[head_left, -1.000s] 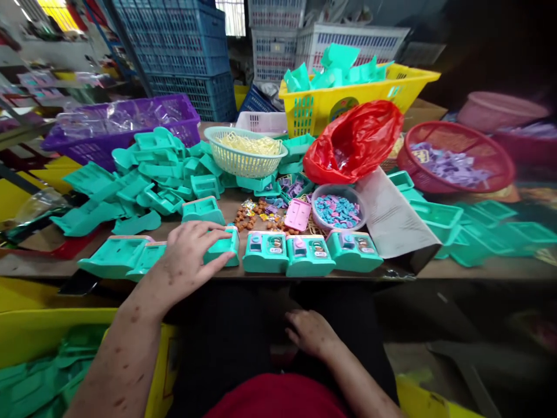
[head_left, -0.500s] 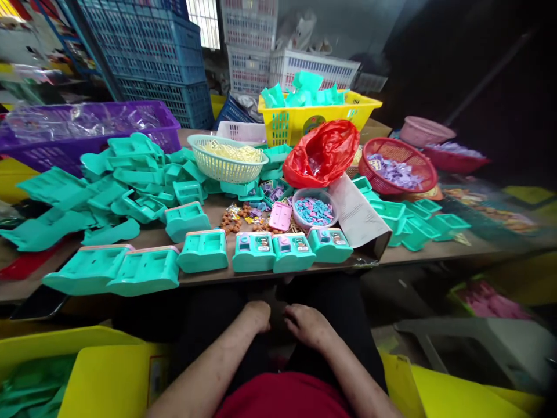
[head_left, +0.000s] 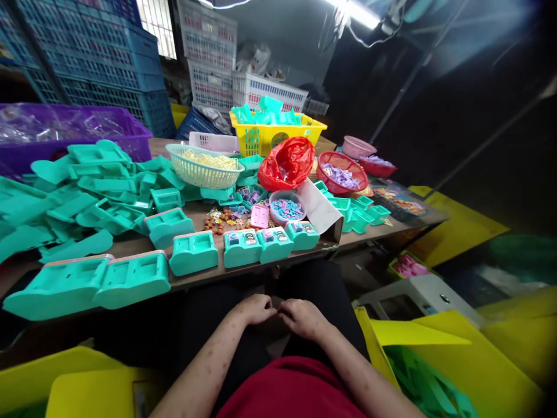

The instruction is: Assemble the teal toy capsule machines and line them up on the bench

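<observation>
Both hands rest in my lap below the table edge. My left hand (head_left: 256,307) and my right hand (head_left: 301,317) lie close together, fingertips nearly touching; whether anything is pinched between them I cannot tell. Above them, along the table's (head_left: 204,276) front edge, stands a row of teal plastic toy housings (head_left: 194,253), three of them (head_left: 242,247) fitted with small faces and stickers. Behind the row lie a pink part (head_left: 260,216) and a bowl of blue and pink small pieces (head_left: 285,209).
A heap of teal shells (head_left: 87,191) covers the table's left. A pale basket (head_left: 204,165), red bag (head_left: 287,162), red basket (head_left: 342,174) and yellow basket (head_left: 278,133) sit further back. Yellow bins (head_left: 418,360) flank my legs; a grey stool (head_left: 418,296) stands right.
My left hand left the teal housing on the table and dropped into my lap beside my right hand. The camera has swung to the right and up.
</observation>
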### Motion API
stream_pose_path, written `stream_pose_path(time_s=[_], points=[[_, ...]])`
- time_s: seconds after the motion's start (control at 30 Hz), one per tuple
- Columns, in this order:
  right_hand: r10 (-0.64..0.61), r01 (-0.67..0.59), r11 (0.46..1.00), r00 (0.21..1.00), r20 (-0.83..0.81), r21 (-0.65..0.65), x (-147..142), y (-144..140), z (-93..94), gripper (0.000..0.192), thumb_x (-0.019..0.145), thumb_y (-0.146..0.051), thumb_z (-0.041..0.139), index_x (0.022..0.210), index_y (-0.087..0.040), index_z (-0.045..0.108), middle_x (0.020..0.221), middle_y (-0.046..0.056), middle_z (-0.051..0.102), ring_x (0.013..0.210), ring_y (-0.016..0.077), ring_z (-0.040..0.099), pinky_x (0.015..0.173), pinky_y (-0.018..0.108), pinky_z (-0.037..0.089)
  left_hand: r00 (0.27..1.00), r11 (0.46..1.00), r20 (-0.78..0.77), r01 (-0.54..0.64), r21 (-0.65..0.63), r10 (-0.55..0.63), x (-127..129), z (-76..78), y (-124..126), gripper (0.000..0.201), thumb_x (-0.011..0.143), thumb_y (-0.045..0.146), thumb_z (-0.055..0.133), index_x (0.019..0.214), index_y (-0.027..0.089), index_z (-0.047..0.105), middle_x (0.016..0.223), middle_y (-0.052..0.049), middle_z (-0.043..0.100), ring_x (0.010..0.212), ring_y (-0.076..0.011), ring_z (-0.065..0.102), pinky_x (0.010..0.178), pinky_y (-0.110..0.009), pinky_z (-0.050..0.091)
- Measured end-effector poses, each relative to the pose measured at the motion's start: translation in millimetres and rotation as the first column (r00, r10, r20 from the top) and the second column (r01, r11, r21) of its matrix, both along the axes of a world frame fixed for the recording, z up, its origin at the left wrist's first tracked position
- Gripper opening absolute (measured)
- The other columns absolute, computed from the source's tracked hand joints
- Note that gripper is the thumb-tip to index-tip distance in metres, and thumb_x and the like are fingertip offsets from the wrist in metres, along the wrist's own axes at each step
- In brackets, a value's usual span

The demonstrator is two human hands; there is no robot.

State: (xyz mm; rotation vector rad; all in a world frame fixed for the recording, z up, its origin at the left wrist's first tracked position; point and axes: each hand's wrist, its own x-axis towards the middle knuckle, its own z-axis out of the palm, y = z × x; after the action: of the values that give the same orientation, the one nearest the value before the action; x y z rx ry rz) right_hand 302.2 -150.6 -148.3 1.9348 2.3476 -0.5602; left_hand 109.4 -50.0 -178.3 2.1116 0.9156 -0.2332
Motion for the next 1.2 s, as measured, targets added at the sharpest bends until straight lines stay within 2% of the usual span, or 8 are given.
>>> stream_pose_path(time_s=[0.17,0.3,0.43,0.53,0.67,0.8,1.03,1.2], points=[[-0.026,0.028,0.996,0.999,-0.026,0.086,9.8,3.8,11.4,0.025,0.109,-0.032,0.056,0.112,-0.024,0.08,0.109,0.007,0.083,0.106,0.0215,0.077,0.092,0.028,0.053,0.999,0.998,0.009,0.046,0.035,-0.047,-0.4,4.1,-5.5,0.033,0.108,0.042,0.07,0.129,0.017,0.072,0.131,-0.011,0.074,0.116,-0.0247,0.073,0.102,-0.048,0.064],[-0.022,0.037,0.986,0.995,-0.093,0.164,30.0,20.1,17.7,0.032,0.114,-0.029,0.046,0.119,-0.021,0.077,0.116,0.009,0.082,0.112,0.0216,0.077,0.101,0.031,0.054,0.998,0.997,-0.031,0.063,0.049,-0.062,2.1,2.6,-5.8,0.032,0.108,0.042,0.071,0.128,0.017,0.072,0.131,-0.011,0.074,0.116,-0.0248,0.073,0.103,-0.048,0.064],[0.063,-0.031,0.983,0.983,-0.174,0.182,37.7,37.5,14.2,0.033,0.113,-0.026,0.046,0.128,-0.021,0.075,0.125,0.008,0.082,0.117,0.0196,0.077,0.106,0.03,0.055,0.992,0.996,-0.106,0.076,0.049,-0.07,4.4,0.7,-4.1,0.033,0.108,0.043,0.071,0.128,0.017,0.072,0.129,-0.011,0.074,0.115,-0.0248,0.074,0.103,-0.048,0.064],[0.134,-0.099,0.981,0.968,-0.21,0.167,29.5,46.1,8.3,0.032,0.112,-0.025,0.049,0.131,-0.023,0.075,0.126,0.005,0.082,0.118,0.0184,0.077,0.105,0.028,0.055,0.981,0.995,-0.175,0.088,0.043,-0.079,5.6,1.6,-1.4,0.035,0.108,0.043,0.071,0.129,0.016,0.072,0.129,-0.011,0.074,0.115,-0.0252,0.074,0.103,-0.049,0.064],[0.2,-0.174,0.975,0.959,-0.201,0.139,18.1,54.8,5.8,0.029,0.11,-0.027,0.053,0.125,-0.026,0.077,0.117,0.003,0.084,0.11,0.0198,0.079,0.097,0.029,0.056,0.964,0.995,-0.249,0.099,0.018,-0.091,8.7,6.1,3.3,0.035,0.107,0.044,0.071,0.129,0.016,0.072,0.13,-0.011,0.075,0.117,-0.0257,0.074,0.104,-0.05,0.063],[0.232,-0.216,0.971,0.958,-0.168,0.105,21.3,67.0,7.0,0.029,0.113,-0.031,0.05,0.12,-0.026,0.078,0.112,0.004,0.083,0.106,0.0194,0.078,0.094,0.028,0.055,0.949,0.995,-0.297,0.101,-0.021,-0.103,14.9,7.0,6.6,0.036,0.107,0.044,0.071,0.13,0.016,0.072,0.132,-0.011,0.074,0.119,-0.0264,0.074,0.106,-0.051,0.062],[0.2,-0.2,0.98,0.979,-0.032,0.003,27.6,96.1,2.2,0.031,0.111,-0.031,0.052,0.112,-0.021,0.081,0.107,0.011,0.084,0.102,0.0275,0.08,0.088,0.035,0.055,0.919,0.988,-0.363,0.126,-0.093,-0.152,28.0,-7.3,11.9,0.046,0.107,0.05,0.068,0.137,0.016,0.071,0.136,-0.015,0.075,0.126,-0.0297,0.073,0.11,-0.055,0.06],[0.185,-0.181,0.98,0.982,0.048,-0.082,17.4,111.5,-8.8,0.026,0.103,-0.023,0.06,0.115,-0.017,0.083,0.107,0.015,0.085,0.102,0.0323,0.082,0.084,0.037,0.055,0.907,0.982,-0.381,0.141,-0.123,-0.178,30.2,-19.1,15.4,0.054,0.101,0.055,0.065,0.135,0.014,0.076,0.135,-0.023,0.078,0.127,-0.0403,0.076,0.104,-0.05,0.063]])
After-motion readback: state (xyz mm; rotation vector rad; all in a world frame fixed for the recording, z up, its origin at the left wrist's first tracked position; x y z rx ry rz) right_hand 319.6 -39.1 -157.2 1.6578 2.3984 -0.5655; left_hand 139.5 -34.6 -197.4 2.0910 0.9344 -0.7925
